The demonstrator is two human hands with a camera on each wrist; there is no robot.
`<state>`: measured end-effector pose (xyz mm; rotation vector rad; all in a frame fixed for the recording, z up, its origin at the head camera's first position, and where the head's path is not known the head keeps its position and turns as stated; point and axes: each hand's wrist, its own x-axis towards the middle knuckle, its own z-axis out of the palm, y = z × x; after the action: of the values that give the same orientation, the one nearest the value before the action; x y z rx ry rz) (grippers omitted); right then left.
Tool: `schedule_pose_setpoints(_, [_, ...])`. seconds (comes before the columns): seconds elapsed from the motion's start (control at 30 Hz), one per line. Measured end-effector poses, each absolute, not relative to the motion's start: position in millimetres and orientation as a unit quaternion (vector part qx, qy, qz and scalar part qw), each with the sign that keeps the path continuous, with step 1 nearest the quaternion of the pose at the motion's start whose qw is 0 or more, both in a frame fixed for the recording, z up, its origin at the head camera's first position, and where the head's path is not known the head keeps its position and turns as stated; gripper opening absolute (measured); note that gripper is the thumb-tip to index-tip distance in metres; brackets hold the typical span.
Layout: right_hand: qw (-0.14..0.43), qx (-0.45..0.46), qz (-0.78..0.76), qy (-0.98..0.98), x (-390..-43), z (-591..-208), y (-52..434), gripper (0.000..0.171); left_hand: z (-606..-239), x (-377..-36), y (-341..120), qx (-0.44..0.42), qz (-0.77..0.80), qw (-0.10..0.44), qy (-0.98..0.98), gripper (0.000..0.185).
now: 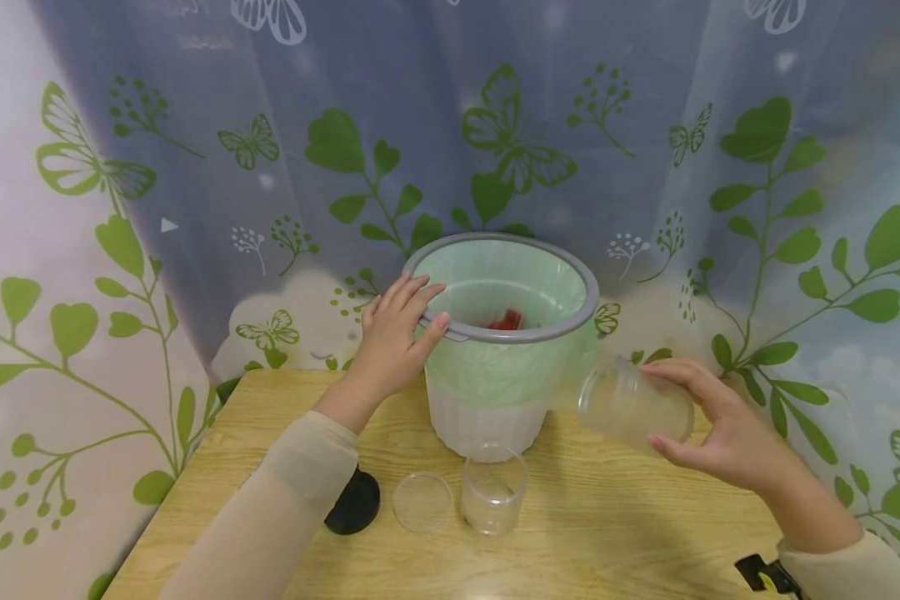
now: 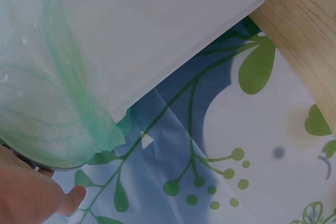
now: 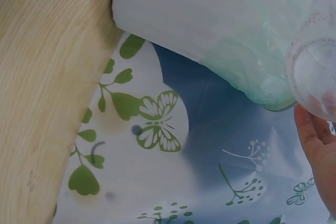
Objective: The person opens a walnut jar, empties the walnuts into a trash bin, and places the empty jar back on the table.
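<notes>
While left hand rests on bin rim, right hand grips jar.

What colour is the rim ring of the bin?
Grey; the bin's rim ring shows best in the head view.

Clear glossy glass jar, matt white plastic bin — thin green film liner, wood-grain table
</notes>
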<state>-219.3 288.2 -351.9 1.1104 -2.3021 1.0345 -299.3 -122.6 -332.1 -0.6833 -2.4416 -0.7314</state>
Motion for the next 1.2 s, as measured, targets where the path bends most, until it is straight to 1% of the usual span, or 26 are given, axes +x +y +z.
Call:
schedule_pose_setpoints(0.3, [0.197, 0.393, 0.366, -0.82, -219.6, -365.7, 285.4, 0.088, -333.9, -298.9, -123.4, -0.247, -0.266, 0.243, -0.899, 0.077])
schedule_pose_setpoints(0.63, [0.192, 0.376, 0.36, -0.832, -216.4, -375.6, 284.5, 0.083, -334.0, -298.6, -122.8, -0.247, -0.263, 0.247, -0.899, 0.077])
schedule_pose_setpoints(0.87, [0.177, 0.359, 0.368, -0.84, -214.4, -388.0, 285.0, 0.08, -333.0, -298.4, -122.6, -0.248, -0.265, 0.249, -0.898, 0.079])
schedule_pose_setpoints(1.2, [0.14, 0.347, 0.418, -0.828, -215.2, -404.4, 285.4, 0.076, -332.2, -298.5, -122.7, -0.246, -0.266, 0.249, -0.898, 0.08])
